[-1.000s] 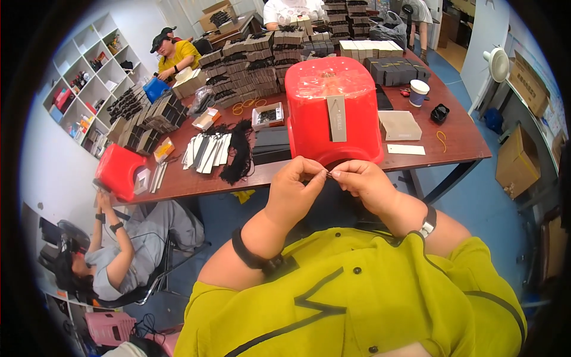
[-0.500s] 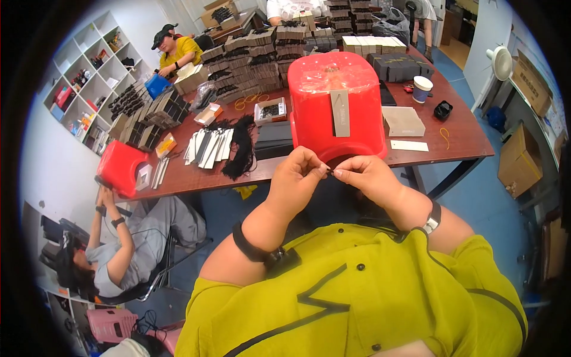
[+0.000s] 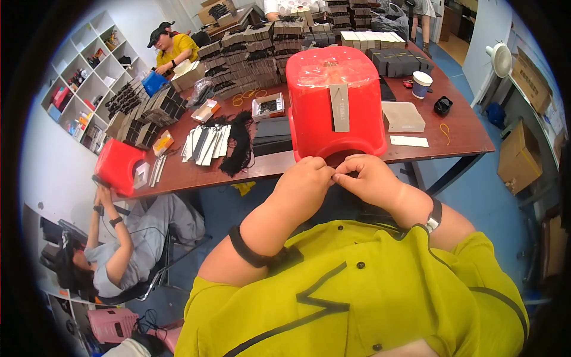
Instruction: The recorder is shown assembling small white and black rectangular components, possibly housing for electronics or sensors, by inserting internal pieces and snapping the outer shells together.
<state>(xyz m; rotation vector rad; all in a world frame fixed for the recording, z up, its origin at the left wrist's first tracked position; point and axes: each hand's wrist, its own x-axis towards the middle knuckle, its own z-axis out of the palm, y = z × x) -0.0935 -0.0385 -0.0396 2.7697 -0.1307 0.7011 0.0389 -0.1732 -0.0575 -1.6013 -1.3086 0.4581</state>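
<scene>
My left hand [image 3: 304, 185] and my right hand [image 3: 370, 179] meet fingertip to fingertip just in front of the red plastic stool [image 3: 306, 128]. Both are closed in a pinch; whatever lies between the fingers is too small and too covered to make out. The stool stands on the table's front edge. Against its facing side hangs a long grey hang tag [image 3: 340, 110], its top end near the stool's upper edge.
Black cords [image 3: 239, 146] and white and dark strips [image 3: 205, 144] lie left of the stool, near an open box of small black pieces [image 3: 268, 107]. Stacked tags [image 3: 250, 59] fill the back. Rightward stand a grey box [image 3: 402, 117] and paper cup [image 3: 422, 85]. A co-worker [image 3: 128, 250] sits at left.
My left hand has turned so its back covers the fingertips, hiding the small dark bit seen between them before. My right fingers have curled in more.
</scene>
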